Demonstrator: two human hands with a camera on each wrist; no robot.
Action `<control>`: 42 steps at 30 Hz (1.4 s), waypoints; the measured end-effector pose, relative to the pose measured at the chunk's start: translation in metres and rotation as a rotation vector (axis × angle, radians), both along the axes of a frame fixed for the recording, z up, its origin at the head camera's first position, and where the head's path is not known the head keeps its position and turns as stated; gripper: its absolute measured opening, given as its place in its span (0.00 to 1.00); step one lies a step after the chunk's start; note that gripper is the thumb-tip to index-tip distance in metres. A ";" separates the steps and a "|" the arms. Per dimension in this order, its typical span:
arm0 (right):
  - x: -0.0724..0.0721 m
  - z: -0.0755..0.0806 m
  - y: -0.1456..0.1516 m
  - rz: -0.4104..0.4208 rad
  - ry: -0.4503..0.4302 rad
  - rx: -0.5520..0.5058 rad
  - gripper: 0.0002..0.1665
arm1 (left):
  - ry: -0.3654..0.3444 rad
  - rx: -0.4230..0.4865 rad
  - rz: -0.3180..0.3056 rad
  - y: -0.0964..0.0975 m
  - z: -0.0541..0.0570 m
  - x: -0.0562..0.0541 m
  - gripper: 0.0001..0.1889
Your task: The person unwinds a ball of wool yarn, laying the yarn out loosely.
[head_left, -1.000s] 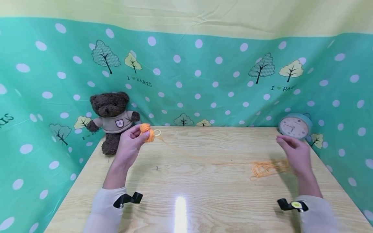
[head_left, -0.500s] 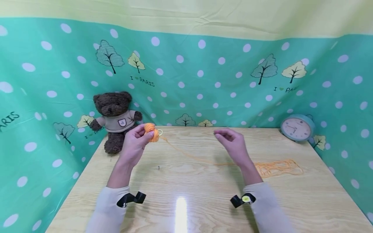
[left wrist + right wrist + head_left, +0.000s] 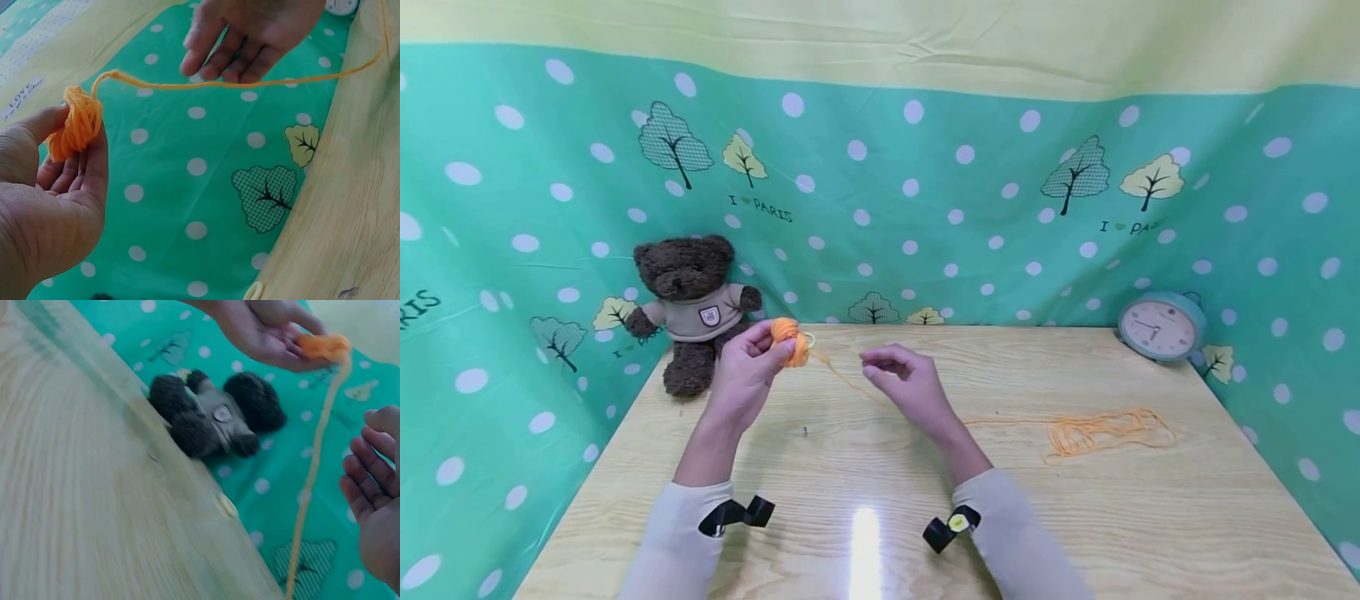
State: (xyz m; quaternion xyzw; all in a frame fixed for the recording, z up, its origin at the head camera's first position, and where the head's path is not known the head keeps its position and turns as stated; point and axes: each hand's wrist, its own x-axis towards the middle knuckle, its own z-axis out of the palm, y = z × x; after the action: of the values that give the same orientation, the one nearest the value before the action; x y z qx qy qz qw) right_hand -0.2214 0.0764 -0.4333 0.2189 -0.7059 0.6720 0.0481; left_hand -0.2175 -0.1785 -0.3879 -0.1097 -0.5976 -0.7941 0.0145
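My left hand [image 3: 747, 371] pinches a small wound bundle of orange yarn [image 3: 788, 342] between thumb and fingers, above the table. A single strand [image 3: 181, 86] leaves the bundle and runs rightward down to a loose looped heap of the same yarn [image 3: 1108, 433] on the table. My right hand [image 3: 910, 387] is just right of the bundle, near the strand, its fingers loosely bent with nothing between them. In the right wrist view, its fingers [image 3: 369, 465] stand apart from the strand.
A brown teddy bear [image 3: 688, 312] in a grey shirt sits at the back left. At the back right stands a teal alarm clock [image 3: 1161, 327]. A small pale ring [image 3: 227, 505] lies by the table's far edge, before a green dotted curtain [image 3: 910, 217]. A tiny dark speck [image 3: 805, 432] marks the wooden tabletop.
My right hand has swept left from above the yarn heap to near the bundle. The left hand keeps its grip on the bundle and has shifted only slightly right.
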 end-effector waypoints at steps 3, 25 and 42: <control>0.002 -0.002 -0.014 0.041 0.025 -0.002 0.14 | -0.011 -0.007 -0.010 0.001 0.000 0.000 0.14; 0.006 0.010 -0.004 -0.027 -0.018 -0.003 0.07 | -0.006 -0.020 0.019 0.001 0.003 0.002 0.13; 0.009 0.021 0.051 -0.113 0.019 0.091 0.08 | -0.003 -0.026 0.003 0.001 0.001 0.001 0.15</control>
State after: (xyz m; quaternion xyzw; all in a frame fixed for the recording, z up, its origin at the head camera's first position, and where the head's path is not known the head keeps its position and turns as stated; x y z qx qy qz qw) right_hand -0.2124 0.1273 -0.4124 0.1871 -0.7464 0.6332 0.0827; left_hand -0.2161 -0.1779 -0.3866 -0.1077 -0.6083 -0.7863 0.0134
